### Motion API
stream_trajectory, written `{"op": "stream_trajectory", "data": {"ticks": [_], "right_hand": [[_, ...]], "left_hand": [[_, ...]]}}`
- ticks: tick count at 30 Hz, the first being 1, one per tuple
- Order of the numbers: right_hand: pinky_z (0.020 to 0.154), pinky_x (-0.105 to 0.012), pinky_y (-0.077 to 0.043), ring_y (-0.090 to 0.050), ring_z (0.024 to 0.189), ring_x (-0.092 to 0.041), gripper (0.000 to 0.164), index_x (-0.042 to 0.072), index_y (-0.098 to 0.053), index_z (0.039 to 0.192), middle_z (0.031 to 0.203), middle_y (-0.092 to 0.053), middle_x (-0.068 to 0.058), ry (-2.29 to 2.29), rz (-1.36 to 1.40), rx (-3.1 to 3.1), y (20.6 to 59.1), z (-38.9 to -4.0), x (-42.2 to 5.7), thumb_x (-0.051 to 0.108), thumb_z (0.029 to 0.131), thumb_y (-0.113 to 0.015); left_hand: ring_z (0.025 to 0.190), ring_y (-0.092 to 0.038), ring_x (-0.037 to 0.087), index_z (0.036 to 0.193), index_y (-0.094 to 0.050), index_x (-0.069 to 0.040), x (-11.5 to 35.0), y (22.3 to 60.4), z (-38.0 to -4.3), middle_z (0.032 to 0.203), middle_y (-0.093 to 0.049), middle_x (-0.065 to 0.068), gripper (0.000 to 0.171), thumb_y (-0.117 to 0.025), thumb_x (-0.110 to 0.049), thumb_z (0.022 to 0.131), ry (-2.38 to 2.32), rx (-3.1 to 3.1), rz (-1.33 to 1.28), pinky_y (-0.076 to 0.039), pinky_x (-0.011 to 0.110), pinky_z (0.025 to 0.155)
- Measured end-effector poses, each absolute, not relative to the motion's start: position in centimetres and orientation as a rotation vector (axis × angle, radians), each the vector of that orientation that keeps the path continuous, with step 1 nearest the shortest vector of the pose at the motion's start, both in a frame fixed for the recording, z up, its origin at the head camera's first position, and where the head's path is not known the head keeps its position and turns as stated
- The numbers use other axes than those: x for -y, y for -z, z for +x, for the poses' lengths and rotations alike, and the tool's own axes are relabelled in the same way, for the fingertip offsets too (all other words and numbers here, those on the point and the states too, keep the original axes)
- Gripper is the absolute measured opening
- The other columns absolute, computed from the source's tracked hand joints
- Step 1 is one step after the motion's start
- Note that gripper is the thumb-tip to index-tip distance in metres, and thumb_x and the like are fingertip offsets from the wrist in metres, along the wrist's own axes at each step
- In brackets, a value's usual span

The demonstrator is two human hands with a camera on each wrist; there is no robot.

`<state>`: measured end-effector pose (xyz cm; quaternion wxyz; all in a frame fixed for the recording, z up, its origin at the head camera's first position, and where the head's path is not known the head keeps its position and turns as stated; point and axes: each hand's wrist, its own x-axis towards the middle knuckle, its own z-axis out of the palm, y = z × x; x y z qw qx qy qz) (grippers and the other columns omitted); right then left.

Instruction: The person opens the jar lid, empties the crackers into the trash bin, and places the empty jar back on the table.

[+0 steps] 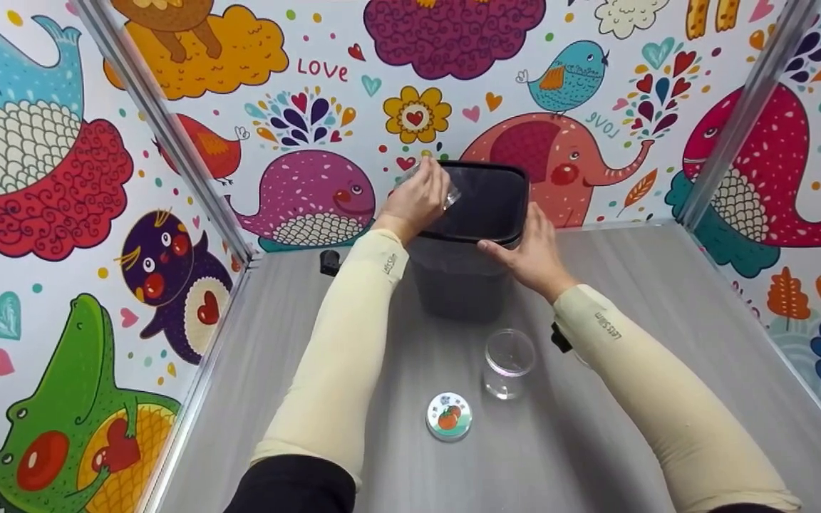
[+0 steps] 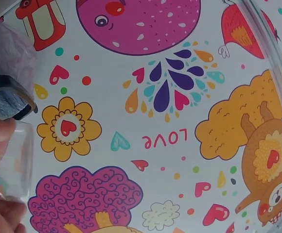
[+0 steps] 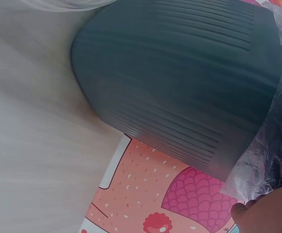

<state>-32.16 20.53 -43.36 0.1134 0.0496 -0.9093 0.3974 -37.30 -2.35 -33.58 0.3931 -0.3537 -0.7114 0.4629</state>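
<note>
My left hand (image 1: 416,196) is raised over the left rim of a dark grey trash bin (image 1: 462,285). Its fingers pinch a clear plastic container (image 2: 15,160), whose see-through edge also shows beside the fingers in the head view. A thin clear liner (image 3: 257,167) hangs over the bin's edge, beneath a black rim ring (image 1: 485,239). My right hand (image 1: 535,256) rests against the near right corner of the bin, thumb at the front rim and fingers extended along the side. The bin stands upright.
In front of the bin stands a clear round jar (image 1: 504,385). A small round lid (image 1: 448,417) with a tomato picture lies nearer to me. A small black object (image 1: 330,262) sits left of the bin. Patterned walls (image 1: 311,128) enclose the grey table (image 1: 410,470).
</note>
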Motion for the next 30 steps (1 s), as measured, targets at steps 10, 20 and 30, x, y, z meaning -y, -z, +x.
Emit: {"op": "stream_trajectory", "data": {"ticks": [10, 20, 30], "right_hand": [[0.118, -0.053, -0.009, -0.003, 0.148, -0.038, 0.124, 0.001, 0.000, 0.157, 0.163, -0.005, -0.021, -1.160, 0.131, 2.694, 43.2, -32.2, -20.6, 0.069, 0.079, -0.068], [0.117, -0.056, -0.009, -0.002, 0.149, -0.037, 0.124, 0.004, 0.001, 0.158, 0.164, -0.003, -0.019, -1.171, 0.125, 2.704, 43.3, -31.9, -20.8, 0.072, 0.079, -0.066], [0.117, -0.057, -0.008, 0.001, 0.149, -0.036, 0.125, 0.006, 0.003, 0.158, 0.164, -0.001, -0.018, -1.178, 0.116, 2.728, 43.2, -31.8, -20.7, 0.073, 0.078, -0.065]], "left_hand": [[0.114, -0.061, 0.033, 0.128, -0.057, 0.005, 3.8, 34.1, -37.3, 0.123, -0.064, 0.021, 0.037, -0.056, -0.001, 0.092, -0.471, 2.133, -0.750, -0.040, 0.042, 0.107], [0.119, -0.057, 0.027, 0.137, -0.050, -0.005, 5.9, 34.9, -35.6, 0.131, -0.061, 0.011, 0.080, -0.084, -0.041, 0.074, 0.492, 2.335, -0.341, -0.035, 0.036, 0.109], [0.118, -0.056, 0.027, 0.144, -0.049, -0.008, 10.5, 39.5, -32.4, 0.132, -0.060, 0.011, 0.095, -0.088, -0.049, 0.068, 1.043, 2.261, -0.034, -0.043, 0.043, 0.102]]}}
